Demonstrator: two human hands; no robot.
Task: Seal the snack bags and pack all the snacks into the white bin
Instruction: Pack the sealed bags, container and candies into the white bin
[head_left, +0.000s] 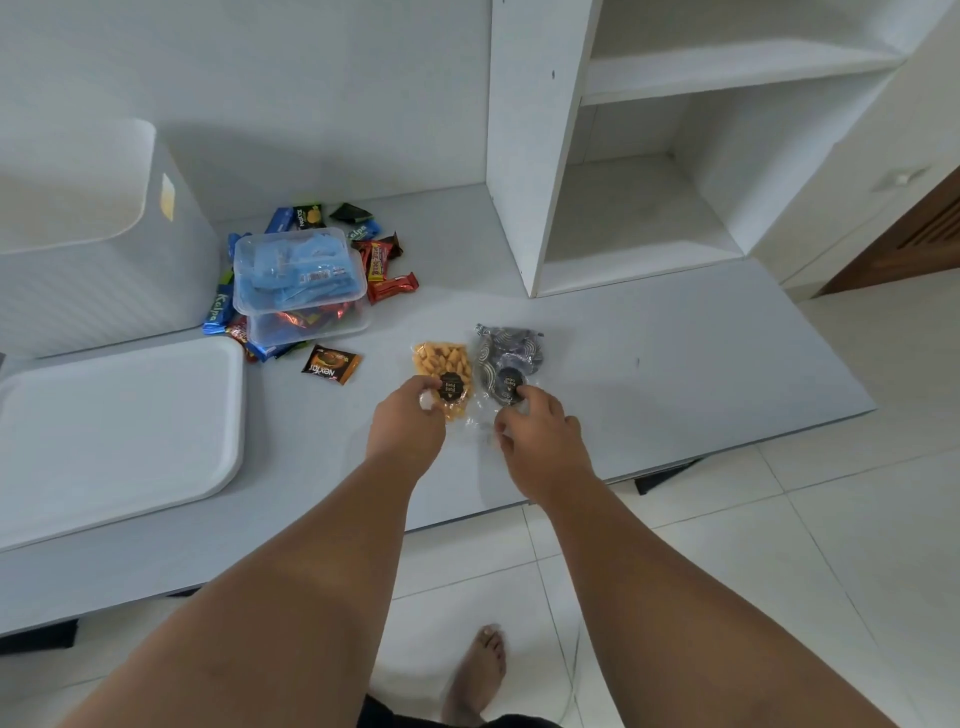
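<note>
Two clear snack bags lie side by side on the white platform (649, 364): an orange-snack bag (439, 361) and a dark swirl-cookie bag (506, 353), each with a round black label. My left hand (408, 423) pinches the near end of the orange bag. My right hand (535, 431) has its curled fingers on the near end of the dark bag. The white bin (104, 291) stands at the far left. Its white lid (114, 431) lies flat in front of it.
Two stacked clear tubs (301, 275) of wrapped snacks sit beside the bin, with several loose wrapped bars around them and a Nextar packet (331, 365) in front. A white shelf unit (639, 156) rises at the back right. My bare foot (480, 675) stands on the tiled floor.
</note>
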